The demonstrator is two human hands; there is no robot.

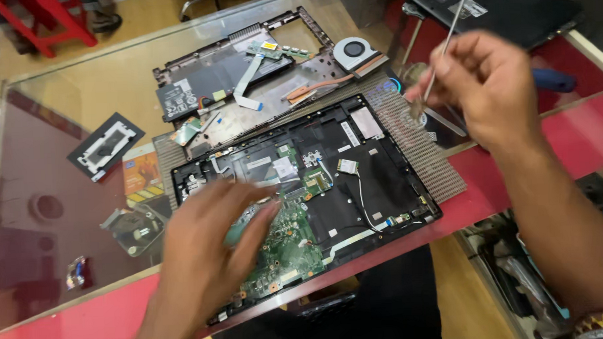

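An opened black laptop base lies on a glass counter with its green circuit board exposed. My left hand rests on the board's left part, fingers bent over it and slightly blurred; whether it grips anything I cannot tell. My right hand is raised above the counter's right side, pinching a thin metal tool that points up and away. A second stripped laptop shell with a black battery and ribbon cable lies behind the first.
A cooling fan with copper pipe sits at the far shell's right. A black cover plate, an orange card and a drive lie to the left. A woven mat underlies the laptop. Another dark laptop is at back right.
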